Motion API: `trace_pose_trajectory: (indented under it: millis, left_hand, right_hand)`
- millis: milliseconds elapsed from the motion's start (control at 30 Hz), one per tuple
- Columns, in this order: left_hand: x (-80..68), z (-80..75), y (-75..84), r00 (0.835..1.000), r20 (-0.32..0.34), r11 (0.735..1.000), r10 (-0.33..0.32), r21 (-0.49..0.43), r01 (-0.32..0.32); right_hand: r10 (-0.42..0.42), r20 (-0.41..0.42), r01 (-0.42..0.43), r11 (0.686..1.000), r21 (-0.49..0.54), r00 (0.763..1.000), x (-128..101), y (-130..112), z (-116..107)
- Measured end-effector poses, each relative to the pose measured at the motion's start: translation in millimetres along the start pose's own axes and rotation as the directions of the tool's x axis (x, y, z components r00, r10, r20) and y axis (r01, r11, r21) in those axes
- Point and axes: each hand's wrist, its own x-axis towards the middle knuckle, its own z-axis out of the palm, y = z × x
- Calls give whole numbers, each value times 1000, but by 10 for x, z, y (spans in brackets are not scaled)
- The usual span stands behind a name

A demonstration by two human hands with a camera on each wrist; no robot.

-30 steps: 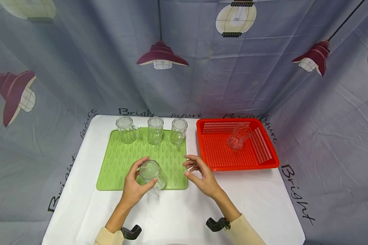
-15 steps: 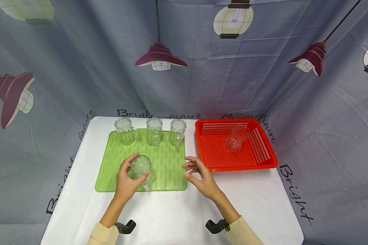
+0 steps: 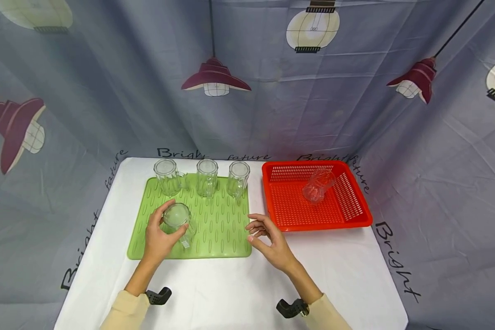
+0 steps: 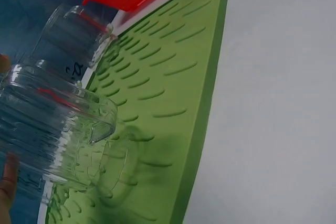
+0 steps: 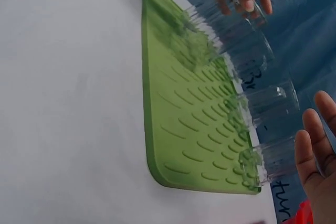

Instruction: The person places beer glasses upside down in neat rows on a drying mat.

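Observation:
In the head view my left hand [image 3: 158, 236] grips a clear glass mug [image 3: 177, 216] around its body, bottom end up and handle toward me. The mug is above the left front part of a green drying mat [image 3: 220, 231]. From the left wrist view, the mouth of this mug [image 4: 58, 121] faces the mat closely; I cannot tell whether they touch. My right hand [image 3: 274, 245] holds nothing, its fingers loosely bent beside the mat's right edge. Along the mat's back stand three more glass mugs, left [image 3: 167, 178], middle [image 3: 206, 179] and right [image 3: 237, 179].
A red plastic basket [image 3: 316, 227] stands right of the mat, with one glass mug [image 3: 318, 185] lying tilted inside it. A white cloth [image 3: 227, 293] covers the table. Grey-blue curtain [image 3: 247, 119] hangs behind and at both sides.
My left hand has carried the mug left and slightly away from me, from the mat's front edge to over its left half. The right hand has stayed nearly still.

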Motion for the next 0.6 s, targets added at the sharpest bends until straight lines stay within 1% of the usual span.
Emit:
trace_pose_trajectory:
  millis: [133, 267, 433, 600]
  left_hand:
    - [97, -54, -20, 1000, -15, 999, 12, 30, -11]
    - [184, -101, -40, 1000, -15, 998, 23, 56, -22]
    - [252, -121, -80, 1000, -21, 997, 16, 71, -14]
    - [296, -115, -139, 999, -17, 996, 39, 75, -37]
  right_hand:
    - [12, 8, -12, 1000, 13, 1000, -5, 9, 6]
    - [32, 2, -32, 999, 28, 999, -20, 13, 8]
    - [59, -4, -59, 998, 24, 998, -32, 24, -2]
    - [57, -2, -56, 998, 28, 998, -34, 32, -4]
